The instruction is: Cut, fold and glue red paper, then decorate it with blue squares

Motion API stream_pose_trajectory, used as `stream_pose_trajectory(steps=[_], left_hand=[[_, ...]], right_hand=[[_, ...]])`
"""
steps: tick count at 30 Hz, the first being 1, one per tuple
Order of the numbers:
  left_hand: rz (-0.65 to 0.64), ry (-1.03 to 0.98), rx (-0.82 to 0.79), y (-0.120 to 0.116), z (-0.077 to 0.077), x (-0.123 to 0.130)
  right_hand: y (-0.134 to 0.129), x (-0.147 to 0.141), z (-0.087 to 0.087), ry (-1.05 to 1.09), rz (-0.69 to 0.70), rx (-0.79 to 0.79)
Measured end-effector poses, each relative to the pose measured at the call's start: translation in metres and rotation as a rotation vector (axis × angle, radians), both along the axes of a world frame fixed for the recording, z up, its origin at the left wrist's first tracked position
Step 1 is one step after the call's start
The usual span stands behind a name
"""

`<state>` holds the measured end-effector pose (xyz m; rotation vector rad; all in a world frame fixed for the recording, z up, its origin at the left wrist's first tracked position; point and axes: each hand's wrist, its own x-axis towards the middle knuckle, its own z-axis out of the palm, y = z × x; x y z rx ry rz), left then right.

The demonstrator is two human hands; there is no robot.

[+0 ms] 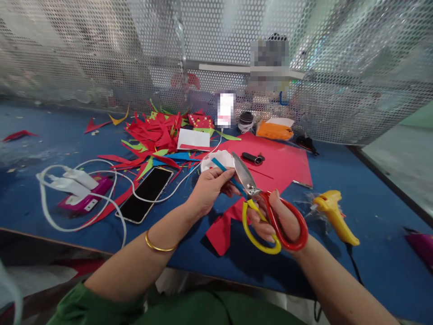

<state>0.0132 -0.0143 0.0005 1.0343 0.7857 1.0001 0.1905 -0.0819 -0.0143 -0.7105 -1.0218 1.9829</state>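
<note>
Pinched in my left hand (212, 184) is a narrow blue strip (219, 164), its free end sticking out past the fingertips. My right hand (284, 214) grips a pair of scissors (241, 174) by one red and one yellow handle loop. The scissor blades point up and away, right beside the strip and my left fingers; whether they touch the strip I cannot tell. Below both hands lies a cut red piece (219, 231). Behind the blades a large red sheet (287, 164) is spread on the blue table, partly covered by a black key fob (253, 158).
Red scraps (158, 131) are heaped at the back left. A dark phone (145, 194), white cable and magenta power strip (86, 198) lie to the left. On the right rests a yellow glue gun (333, 214). A lit phone (226, 110) leans against the perforated metal screen (142, 54).
</note>
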Motion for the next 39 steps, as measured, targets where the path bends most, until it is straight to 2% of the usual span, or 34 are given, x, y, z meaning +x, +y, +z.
stream_pose_trajectory(steps=[2, 7, 10, 12, 18, 24, 28, 33, 37, 39], left_hand=[[0.026, 0.023, 0.005, 0.000, 0.002, -0.001], [0.055, 0.154, 0.029, -0.002, 0.007, -0.003], [0.009, 0.225, 0.059, -0.005, 0.010, -0.002], [-0.068, 0.262, 0.080, -0.008, 0.012, -0.002], [-0.314, 0.361, 0.148, -0.015, 0.012, 0.000], [-0.500, 0.439, 0.123, -0.014, 0.007, -0.002], [-0.543, 0.520, 0.144, -0.013, 0.008, -0.004], [-0.530, 0.521, 0.141, -0.010, 0.010, -0.006], [-0.535, 0.529, 0.130, -0.005, 0.008, -0.009], [-0.466, 0.520, 0.142, -0.002, 0.008, -0.010]], right_hand=[[0.000, 0.000, 0.004, -0.007, -0.059, 0.018], [0.003, 0.000, 0.016, -0.045, -0.451, 0.070], [0.006, 0.002, 0.018, -0.136, -0.628, 0.100], [0.007, 0.004, 0.016, -0.183, -0.690, 0.108], [0.005, 0.005, 0.011, -0.267, -0.736, 0.181], [0.004, 0.004, 0.018, -0.419, -0.708, 0.253], [0.005, 0.005, 0.022, -0.476, -0.659, 0.236], [0.005, 0.006, 0.019, -0.522, -0.603, 0.277], [0.007, 0.006, 0.018, -0.560, -0.704, 0.292], [0.008, 0.006, 0.018, -0.583, -0.772, 0.286]])
